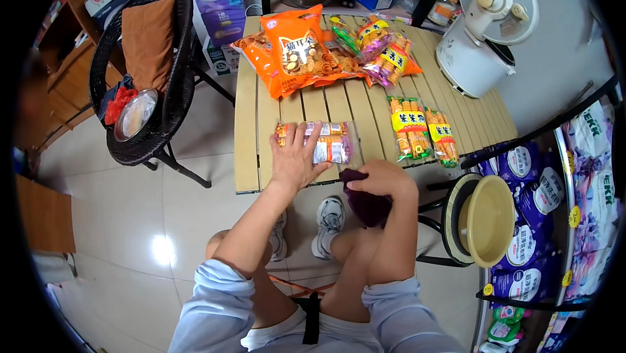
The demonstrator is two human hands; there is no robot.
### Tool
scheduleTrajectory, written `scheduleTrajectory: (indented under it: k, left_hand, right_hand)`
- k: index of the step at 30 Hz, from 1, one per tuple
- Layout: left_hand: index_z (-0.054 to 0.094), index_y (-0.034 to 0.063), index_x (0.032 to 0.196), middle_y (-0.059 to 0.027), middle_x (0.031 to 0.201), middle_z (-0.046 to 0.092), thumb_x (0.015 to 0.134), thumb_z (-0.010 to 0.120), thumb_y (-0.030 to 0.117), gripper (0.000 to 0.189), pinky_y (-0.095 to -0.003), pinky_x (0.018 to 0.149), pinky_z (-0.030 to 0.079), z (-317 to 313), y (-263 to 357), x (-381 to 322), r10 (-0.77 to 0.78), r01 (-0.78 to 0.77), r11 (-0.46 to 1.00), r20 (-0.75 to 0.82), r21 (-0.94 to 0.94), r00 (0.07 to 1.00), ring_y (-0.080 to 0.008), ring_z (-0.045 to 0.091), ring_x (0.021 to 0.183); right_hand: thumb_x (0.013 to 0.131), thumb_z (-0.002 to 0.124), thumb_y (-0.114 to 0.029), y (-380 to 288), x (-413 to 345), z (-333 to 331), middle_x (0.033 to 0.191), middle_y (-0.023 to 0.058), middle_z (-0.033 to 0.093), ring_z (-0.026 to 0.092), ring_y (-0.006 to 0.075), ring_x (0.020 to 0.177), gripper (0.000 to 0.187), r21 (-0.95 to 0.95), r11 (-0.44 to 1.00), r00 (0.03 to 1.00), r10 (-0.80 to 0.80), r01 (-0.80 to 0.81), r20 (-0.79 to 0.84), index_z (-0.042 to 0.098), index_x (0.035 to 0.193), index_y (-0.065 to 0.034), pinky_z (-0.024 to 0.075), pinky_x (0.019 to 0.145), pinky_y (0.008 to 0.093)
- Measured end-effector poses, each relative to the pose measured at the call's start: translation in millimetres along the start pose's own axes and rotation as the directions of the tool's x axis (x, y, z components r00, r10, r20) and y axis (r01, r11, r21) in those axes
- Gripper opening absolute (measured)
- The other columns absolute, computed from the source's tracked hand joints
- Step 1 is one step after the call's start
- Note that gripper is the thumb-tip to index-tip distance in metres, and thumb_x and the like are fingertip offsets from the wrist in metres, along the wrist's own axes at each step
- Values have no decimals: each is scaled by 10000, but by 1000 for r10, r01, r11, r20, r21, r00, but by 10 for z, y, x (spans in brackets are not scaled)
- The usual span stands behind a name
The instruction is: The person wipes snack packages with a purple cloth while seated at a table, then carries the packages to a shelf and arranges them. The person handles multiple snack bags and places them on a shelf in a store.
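My left hand [292, 159] rests with spread fingers on clear packs of fried snack sticks [332, 140] near the front edge of a slatted wooden table [313, 103]. In my right hand [386, 179] is a dark maroon cloth [367, 203], hanging just past that edge. Right of my hands lie two snack packs with yellow labels and green ends [410, 128]. Large orange snack bags [293, 57] fill the back left of the table, and several smaller snack packs [379, 49] are piled on their right side.
A white rice cooker [469, 59] with its lid up stands at the table's right. On the left is a black wicker chair [168, 128] with a brown cushion [149, 42] and a metal bowl [137, 114]. A beige basin [490, 221] sits on a stool beside shelves of purple detergent bags [523, 245].
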State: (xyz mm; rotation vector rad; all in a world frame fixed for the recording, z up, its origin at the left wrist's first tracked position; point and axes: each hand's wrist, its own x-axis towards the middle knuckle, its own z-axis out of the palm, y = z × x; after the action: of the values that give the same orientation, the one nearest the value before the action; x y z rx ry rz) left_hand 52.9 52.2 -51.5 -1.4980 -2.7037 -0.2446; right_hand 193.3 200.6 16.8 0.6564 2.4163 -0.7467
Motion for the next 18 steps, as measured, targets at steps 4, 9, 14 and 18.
scheduleTrajectory:
  k: [4, 9, 14, 18]
  left_hand:
    - [294, 200, 1433, -101, 1397, 354, 631, 729, 438, 943, -583, 1004, 294, -223, -136, 32, 60, -38, 986, 139, -160, 988, -299, 299, 1312]
    - [392, 224, 1387, -120, 1362, 406, 576, 779, 261, 900, -439, 1037, 378, -267, -381, 14, 86, -72, 971, 53, -227, 995, -379, 319, 1292]
    - [542, 181, 1281, -101, 1209, 549, 575, 803, 268, 758, -400, 967, 438, -351, -389, 53, 51, -24, 913, 54, -408, 997, -316, 418, 1202]
    - [635, 155, 1179, -87, 1148, 590, 587, 805, 282, 629, -393, 944, 448, -417, -337, 29, 86, -88, 891, -25, -445, 996, -296, 462, 1141]
  right_hand:
    - [807, 626, -451, -47, -262, -191, 841, 148, 662, 640, 261, 772, 478, 326, 940, 987, -52, 100, -153, 650, 1025, -27, 488, 702, 359]
    - [845, 620, -361, 150, 8, -81, 856, 139, 680, 656, 238, 790, 395, 557, 771, 887, -22, 309, -462, 641, 1023, -8, 494, 729, 345]
    - [837, 613, -339, 94, 216, 62, 960, 146, 661, 633, 309, 874, 362, 405, 867, 821, -6, 289, -571, 637, 1060, -55, 491, 775, 387]
    - [822, 615, -329, 130, 290, 122, 1119, 89, 624, 587, 312, 1010, 343, 265, 929, 802, -53, 258, -595, 636, 1099, -129, 479, 836, 398]
